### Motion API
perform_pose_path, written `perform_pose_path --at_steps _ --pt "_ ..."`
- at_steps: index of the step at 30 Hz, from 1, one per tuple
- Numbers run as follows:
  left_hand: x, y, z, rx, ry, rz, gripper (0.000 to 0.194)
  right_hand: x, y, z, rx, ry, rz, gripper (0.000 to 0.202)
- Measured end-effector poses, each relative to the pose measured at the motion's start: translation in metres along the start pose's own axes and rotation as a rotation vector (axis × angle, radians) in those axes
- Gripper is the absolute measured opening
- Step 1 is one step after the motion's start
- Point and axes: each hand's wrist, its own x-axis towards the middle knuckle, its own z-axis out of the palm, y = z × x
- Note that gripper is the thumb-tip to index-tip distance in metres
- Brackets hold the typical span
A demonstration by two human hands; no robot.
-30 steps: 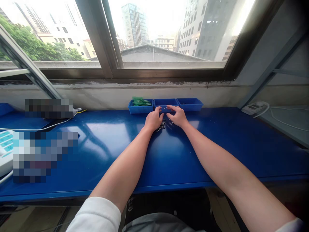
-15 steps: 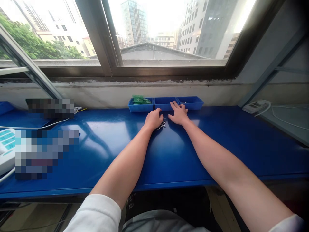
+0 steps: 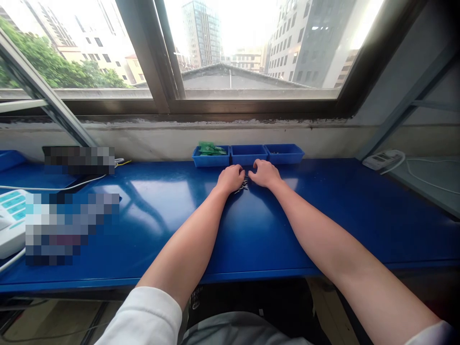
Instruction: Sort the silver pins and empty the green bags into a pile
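A small pile of short metal pieces (image 3: 243, 186), like screws or pins, lies on the blue table. My left hand (image 3: 230, 178) is closed at the left edge of the pile, fingers curled inward; whatever they grip is hidden. Just right of the pile, my right hand (image 3: 265, 174) is bent over the table, with a gap between thumb and index finger and nothing visible in it. Behind the hands stand three joined blue bins: the left bin (image 3: 212, 163) has green packets (image 3: 210, 149), the middle bin (image 3: 248, 148) shows no contents, and the right bin (image 3: 289, 157) has small metal parts.
At the left are a white device with teal keys (image 3: 14, 207), blurred items and a white cable (image 3: 72, 189). A white power strip (image 3: 384, 159) lies at the far right. Metal shelf posts (image 3: 59, 110) flank the blue table (image 3: 172, 249), below a window.
My right hand has drawn back from the front of the bins towards the pile, and its spread fingers have curled. My left hand stays beside the pile. The view has shifted slightly.
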Motion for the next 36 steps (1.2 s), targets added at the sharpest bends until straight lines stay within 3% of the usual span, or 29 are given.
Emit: perform_pose_path --at_steps 3,7,21,32,36 --pt "0.000 0.000 0.000 0.001 -0.010 -0.004 0.028 0.001 0.002 0.000 -0.061 -0.088 0.054 0.030" --pt "0.001 0.000 0.000 -0.001 -0.016 -0.009 0.029 0.000 0.004 0.000 -0.074 -0.147 0.020 0.029" --pt "0.000 0.001 0.001 0.016 -0.020 0.004 0.029 0.003 0.006 0.011 0.077 -0.041 -0.206 0.017" --pt "0.000 0.000 0.002 0.008 -0.020 0.020 0.031 0.004 0.002 0.016 0.149 0.019 -0.235 0.017" --pt "0.000 -0.001 0.002 0.001 -0.016 0.027 0.031 0.000 -0.003 0.012 0.109 0.000 -0.158 0.021"
